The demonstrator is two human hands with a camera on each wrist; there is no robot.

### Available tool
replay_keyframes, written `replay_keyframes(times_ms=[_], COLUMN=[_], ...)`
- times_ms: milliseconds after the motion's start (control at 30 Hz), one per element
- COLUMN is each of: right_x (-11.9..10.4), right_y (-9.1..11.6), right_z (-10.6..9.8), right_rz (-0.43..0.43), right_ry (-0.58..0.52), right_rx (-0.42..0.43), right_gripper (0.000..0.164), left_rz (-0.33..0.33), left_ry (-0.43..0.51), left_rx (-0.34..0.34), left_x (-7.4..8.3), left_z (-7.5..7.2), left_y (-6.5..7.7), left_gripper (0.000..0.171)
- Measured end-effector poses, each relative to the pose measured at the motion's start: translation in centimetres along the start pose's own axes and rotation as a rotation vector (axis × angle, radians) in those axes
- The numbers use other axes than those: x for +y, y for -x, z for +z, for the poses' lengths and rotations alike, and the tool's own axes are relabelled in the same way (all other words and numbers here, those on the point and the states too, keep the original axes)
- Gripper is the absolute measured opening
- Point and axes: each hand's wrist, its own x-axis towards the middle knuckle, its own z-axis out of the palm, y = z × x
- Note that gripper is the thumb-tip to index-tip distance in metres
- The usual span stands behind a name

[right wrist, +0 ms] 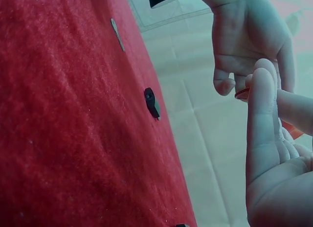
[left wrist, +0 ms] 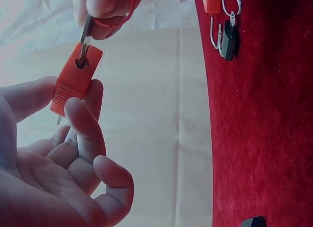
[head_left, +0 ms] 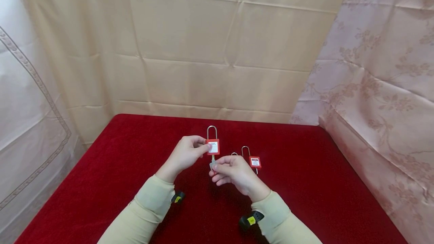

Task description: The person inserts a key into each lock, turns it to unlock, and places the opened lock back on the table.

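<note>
In the head view my left hand [head_left: 185, 154] holds a red padlock [head_left: 216, 148] by its body, thumb on the white label. Its long metal shackle [head_left: 211, 127] points up. Below it my right hand [head_left: 235, 170] pinches a key [head_left: 212, 163]. The left wrist view shows the key's blade [left wrist: 84, 50] at the keyhole in the padlock's underside; how deep it sits I cannot tell. A red ring [left wrist: 128, 16] hangs by the right fingers. In the right wrist view the right fingers [right wrist: 261, 102] hide most of the key and padlock.
Right of my hands, a second red padlock [head_left: 255, 162] lies on the red cloth [head_left: 305, 183]. Part of another metal loop [head_left: 234, 153] shows behind my right hand. A black-headed key [left wrist: 229, 41] on a ring lies on the cloth. Beige curtains [head_left: 190, 40] stand behind the table.
</note>
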Motion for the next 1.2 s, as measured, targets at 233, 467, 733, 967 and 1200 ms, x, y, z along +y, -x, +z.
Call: replay_keyframes(times_ms=[233, 467, 733, 967, 1200], right_x=[0.07, 0.15, 0.02, -0.11, -0.4], right_y=[-0.07, -0.16, -0.13, -0.11, 0.07], right_z=[-0.06, -0.14, -0.18, -0.32, -0.5], right_rz=[-0.02, -0.02, -0.026, -0.032, -0.033], right_ry=[-0.003, 0.003, 0.007, 0.001, -0.024], right_rx=[-0.002, 0.018, 0.036, 0.047, 0.064], right_gripper=[0.019, 0.016, 0.018, 0.019, 0.018], left_rz=[-0.006, -0.028, -0.031, -0.025, 0.009], left_ry=[-0.014, -0.01, -0.005, 0.011, 0.01], left_rx=[0.001, -0.016, -0.007, -0.018, -0.027], left_x=[-0.06, 0.03, 0.15, 0.12, -0.15], left_z=[0.04, 0.11, 0.19, 0.34, 0.71], left_y=[0.03, 0.1, 0.17, 0.18, 0.1], left_gripper=[0.021, 0.021, 0.021, 0.02, 0.02])
